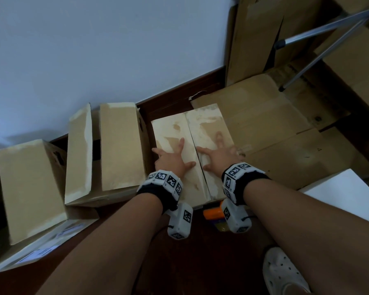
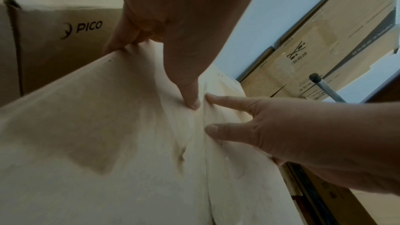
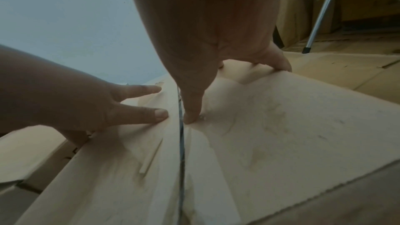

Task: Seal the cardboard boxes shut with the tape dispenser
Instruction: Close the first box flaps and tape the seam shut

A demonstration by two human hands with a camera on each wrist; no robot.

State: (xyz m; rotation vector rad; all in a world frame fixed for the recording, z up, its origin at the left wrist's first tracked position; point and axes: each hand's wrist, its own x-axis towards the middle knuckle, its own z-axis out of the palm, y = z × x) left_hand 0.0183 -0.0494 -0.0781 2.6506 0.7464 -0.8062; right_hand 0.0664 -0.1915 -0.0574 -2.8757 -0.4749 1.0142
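Box (image 1: 192, 154) on dark floor (image 1: 179, 262) by the skirting, two top flaps folded down, narrow seam (image 3: 180, 143) open between them. Crowded left by a second box (image 1: 115, 150) with flaps raised, just beside; flattened cardboard (image 1: 275, 133) touching on the right, white wall (image 1: 94, 50) close behind. More boxes further left; metal legs (image 1: 320, 52) over stacked cartons at upper right. Orange dispenser (image 1: 213, 213) on the floor against the near side, between the wrists, partly hidden. Left hand (image 1: 172, 159) spread flat on the left flap, right hand (image 1: 218, 156) spread flat on the right flap, thumbs near the seam, outer fingers at the flap edges. Nothing gripped.
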